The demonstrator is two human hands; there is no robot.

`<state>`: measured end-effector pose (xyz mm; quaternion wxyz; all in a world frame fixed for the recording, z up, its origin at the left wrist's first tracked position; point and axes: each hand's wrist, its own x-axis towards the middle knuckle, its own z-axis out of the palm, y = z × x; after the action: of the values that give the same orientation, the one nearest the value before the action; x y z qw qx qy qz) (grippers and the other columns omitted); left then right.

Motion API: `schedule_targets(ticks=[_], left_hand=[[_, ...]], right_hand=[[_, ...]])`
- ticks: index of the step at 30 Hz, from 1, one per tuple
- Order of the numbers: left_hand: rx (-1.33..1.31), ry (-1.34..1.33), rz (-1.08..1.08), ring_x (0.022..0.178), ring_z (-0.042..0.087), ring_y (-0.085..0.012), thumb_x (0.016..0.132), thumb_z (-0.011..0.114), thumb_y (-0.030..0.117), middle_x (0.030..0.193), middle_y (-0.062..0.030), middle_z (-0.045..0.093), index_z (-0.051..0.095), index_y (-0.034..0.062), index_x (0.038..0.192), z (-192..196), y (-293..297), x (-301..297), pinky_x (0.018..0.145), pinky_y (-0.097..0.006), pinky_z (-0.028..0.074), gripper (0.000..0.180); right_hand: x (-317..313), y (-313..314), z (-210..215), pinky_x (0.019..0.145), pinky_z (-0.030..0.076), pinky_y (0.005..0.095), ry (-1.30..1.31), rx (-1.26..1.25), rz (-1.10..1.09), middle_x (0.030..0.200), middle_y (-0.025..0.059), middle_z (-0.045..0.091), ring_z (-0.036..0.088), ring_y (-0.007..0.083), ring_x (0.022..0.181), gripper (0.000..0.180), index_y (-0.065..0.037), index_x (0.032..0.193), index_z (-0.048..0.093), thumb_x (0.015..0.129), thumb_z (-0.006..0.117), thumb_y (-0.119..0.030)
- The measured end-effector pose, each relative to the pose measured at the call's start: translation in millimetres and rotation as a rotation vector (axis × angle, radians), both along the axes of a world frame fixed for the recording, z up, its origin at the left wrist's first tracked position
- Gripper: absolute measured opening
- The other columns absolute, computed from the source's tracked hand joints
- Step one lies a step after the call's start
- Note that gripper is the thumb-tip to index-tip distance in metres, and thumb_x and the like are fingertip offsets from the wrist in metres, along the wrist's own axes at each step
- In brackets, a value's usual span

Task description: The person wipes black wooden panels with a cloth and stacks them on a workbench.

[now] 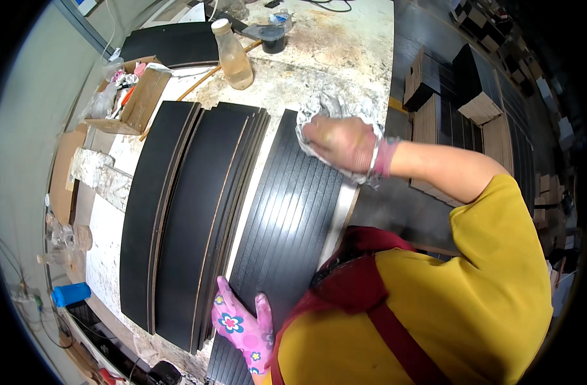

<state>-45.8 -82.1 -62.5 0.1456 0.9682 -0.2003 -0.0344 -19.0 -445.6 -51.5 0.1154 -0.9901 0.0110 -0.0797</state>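
My right hand (345,142), slightly blurred and with a pinkish cuff at the wrist, is closed on a crumpled white rag (325,102) with dark stains. It presses the rag onto the far end of a row of narrow black strips (287,199) lying side by side. My left hand (245,330), in a pink flowered glove, rests at the near part of the strips with its visible fingers apart. Left of it stand stacks of curved black boards (200,212) with brown edges, close beside the strips.
A bottle of cloudy liquid (234,58) and a dark cup (273,42) stand at the back of the stained table (345,51). At left are a cardboard box (133,102) of odds and ends and a blue container (71,294). Stacked boards (441,122) stand on the floor at right.
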Motion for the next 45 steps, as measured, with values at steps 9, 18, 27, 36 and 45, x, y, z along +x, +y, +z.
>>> schedule_targets(ticks=[9,18,27,36,45], left_hand=[[-0.003,0.016,0.001,0.100,0.049,-0.0365,0.074,0.061,0.037,0.111,-0.0196,0.054,0.034,0.0001,0.138,0.9,1.2,1.5,0.094,-0.047,0.034,0.079],[0.020,0.016,0.013,0.102,0.049,-0.0367,0.073,0.062,0.037,0.113,-0.0194,0.053,0.033,0.0016,0.139,1.0,-1.8,2.0,0.095,-0.048,0.033,0.080],[-0.003,-0.018,-0.020,0.099,0.050,-0.0366,0.075,0.061,0.037,0.110,-0.0199,0.054,0.033,0.0002,0.139,-2.5,0.9,2.5,0.091,-0.047,0.036,0.079],[-0.017,-0.007,-0.032,0.100,0.049,-0.0358,0.078,0.059,0.041,0.110,-0.0196,0.054,0.033,0.0000,0.139,3.0,0.3,1.4,0.091,-0.047,0.035,0.077],[0.050,-0.008,-0.003,0.098,0.049,-0.0363,0.082,0.052,0.050,0.107,-0.0197,0.053,0.034,0.0003,0.139,-3.8,8.3,0.3,0.091,-0.047,0.035,0.078]], right_hand=[[7.6,-5.7,-1.5,0.057,0.051,0.0370,-0.067,-0.135,-0.012,0.076,0.0105,0.056,0.060,0.0265,0.069,0.009,-0.009,0.088,0.055,0.084,0.056,-0.017],[32.4,-41.8,37.8,0.069,0.053,0.0370,0.132,0.006,-0.227,0.081,0.0134,0.064,0.064,0.0254,0.076,0.013,-0.008,0.091,0.059,0.086,0.051,-0.017],[37.7,-29.9,16.5,0.071,0.052,0.0398,0.176,-0.056,-0.142,0.083,0.0107,0.063,0.062,0.0270,0.073,0.010,-0.008,0.088,0.058,0.084,0.049,-0.011],[40.3,-75.5,6.7,0.069,0.051,0.0402,0.262,-0.130,-0.212,0.085,0.0141,0.063,0.063,0.0309,0.076,0.014,-0.008,0.093,0.059,0.085,0.051,-0.015],[-31.2,-1.4,-8.6,0.051,0.052,0.0320,-0.035,0.065,-0.058,0.076,0.0066,0.058,0.061,0.0201,0.063,0.009,-0.010,0.090,0.054,0.086,0.055,-0.018]])
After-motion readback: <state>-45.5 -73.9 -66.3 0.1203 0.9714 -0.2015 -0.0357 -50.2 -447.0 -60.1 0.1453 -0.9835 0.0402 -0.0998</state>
